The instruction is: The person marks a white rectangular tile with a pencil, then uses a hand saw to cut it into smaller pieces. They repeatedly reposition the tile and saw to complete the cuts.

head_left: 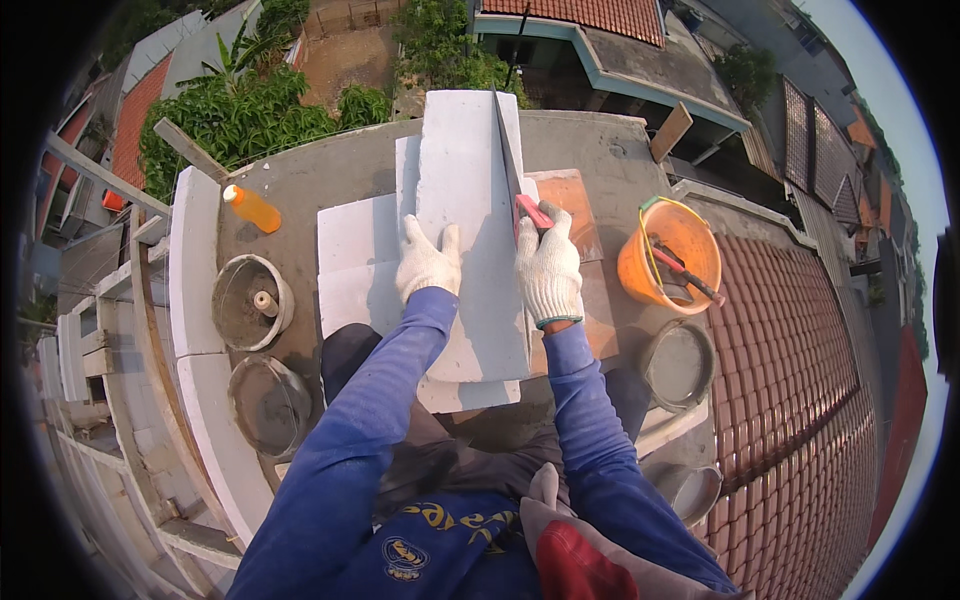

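My left hand (pixel 428 264), in a white knit glove, lies on top of a long white aerated concrete block (pixel 462 160) with its fingers apart. To the right, my gloved right hand (pixel 551 268) is closed around the red handle of a handsaw (pixel 508 150). The saw's blade points away from me along the block's right side; whether its teeth touch the block I cannot tell. Beneath and to the left are more white blocks (pixel 350 255). A reddish-brown board (pixel 566 200) lies under the stack on the right.
An orange bucket (pixel 640 268) holding red-handled tools stands at right, near mortar pails (pixel 678 365). At left are an orange bottle (pixel 252 209), a grey tub (pixel 235 325) and another pail (pixel 268 405). A low white block wall (pixel 195 265) borders the left; roof tiles (pixel 770 340) slope away right.
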A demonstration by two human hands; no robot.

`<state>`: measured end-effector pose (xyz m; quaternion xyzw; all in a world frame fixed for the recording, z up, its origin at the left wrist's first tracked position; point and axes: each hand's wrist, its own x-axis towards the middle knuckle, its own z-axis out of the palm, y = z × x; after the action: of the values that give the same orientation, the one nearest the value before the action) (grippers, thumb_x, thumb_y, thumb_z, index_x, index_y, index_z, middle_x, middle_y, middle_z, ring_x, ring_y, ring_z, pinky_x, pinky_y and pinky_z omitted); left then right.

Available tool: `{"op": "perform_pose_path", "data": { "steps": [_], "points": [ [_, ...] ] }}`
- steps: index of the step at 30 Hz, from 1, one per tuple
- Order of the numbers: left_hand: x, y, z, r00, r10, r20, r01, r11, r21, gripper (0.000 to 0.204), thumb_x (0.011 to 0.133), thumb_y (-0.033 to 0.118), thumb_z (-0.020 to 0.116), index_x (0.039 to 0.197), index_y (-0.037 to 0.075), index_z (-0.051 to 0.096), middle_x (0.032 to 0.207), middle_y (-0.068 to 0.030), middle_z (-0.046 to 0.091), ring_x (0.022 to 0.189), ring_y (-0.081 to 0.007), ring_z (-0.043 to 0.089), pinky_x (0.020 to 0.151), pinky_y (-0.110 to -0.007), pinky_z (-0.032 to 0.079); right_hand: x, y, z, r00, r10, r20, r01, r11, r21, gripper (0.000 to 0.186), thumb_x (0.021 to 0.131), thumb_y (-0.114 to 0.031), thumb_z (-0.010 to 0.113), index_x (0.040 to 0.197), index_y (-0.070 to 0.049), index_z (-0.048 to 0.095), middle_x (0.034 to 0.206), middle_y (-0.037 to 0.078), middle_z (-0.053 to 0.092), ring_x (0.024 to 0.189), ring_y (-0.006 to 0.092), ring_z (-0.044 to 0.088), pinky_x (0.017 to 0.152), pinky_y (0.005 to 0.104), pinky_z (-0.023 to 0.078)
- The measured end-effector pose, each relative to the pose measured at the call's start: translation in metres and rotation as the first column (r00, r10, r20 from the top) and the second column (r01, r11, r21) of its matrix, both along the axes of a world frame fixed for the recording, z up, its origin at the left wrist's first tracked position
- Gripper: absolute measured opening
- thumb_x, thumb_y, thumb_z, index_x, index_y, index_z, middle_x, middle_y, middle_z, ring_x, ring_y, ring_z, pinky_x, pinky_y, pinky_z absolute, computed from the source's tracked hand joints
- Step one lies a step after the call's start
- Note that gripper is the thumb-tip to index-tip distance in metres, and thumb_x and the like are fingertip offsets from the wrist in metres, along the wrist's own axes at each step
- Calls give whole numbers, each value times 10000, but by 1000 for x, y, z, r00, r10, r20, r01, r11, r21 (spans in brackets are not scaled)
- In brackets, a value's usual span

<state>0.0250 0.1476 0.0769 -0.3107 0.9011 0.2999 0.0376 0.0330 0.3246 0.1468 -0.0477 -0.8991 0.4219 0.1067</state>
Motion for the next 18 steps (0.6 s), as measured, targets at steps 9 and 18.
{"op": "perform_pose_path", "data": {
  "steps": [9,18],
  "points": [
    [3,-2,12,1000,-6,4,6,999,54,938,1176,679,608,1846,80,341,1766,-281,594,1504,-493,695,1207,-586,601,98,19,-2,1000,29,11,-28,999,-15,500,1185,-195,718,1629,-10,582,1411,305,799,1267,469,825,1079,519,641],
    [2,-2,14,1000,-11,9,10,998,58,943,1176,699,583,1855,95,330,1766,-301,583,1494,-503,698,1197,-592,602,6,-2,9,995,-12,100,15,999,-31,446,1225,-326,647,1564,-39,614,1272,343,833,1175,552,817,983,578,661]
  ]
}}
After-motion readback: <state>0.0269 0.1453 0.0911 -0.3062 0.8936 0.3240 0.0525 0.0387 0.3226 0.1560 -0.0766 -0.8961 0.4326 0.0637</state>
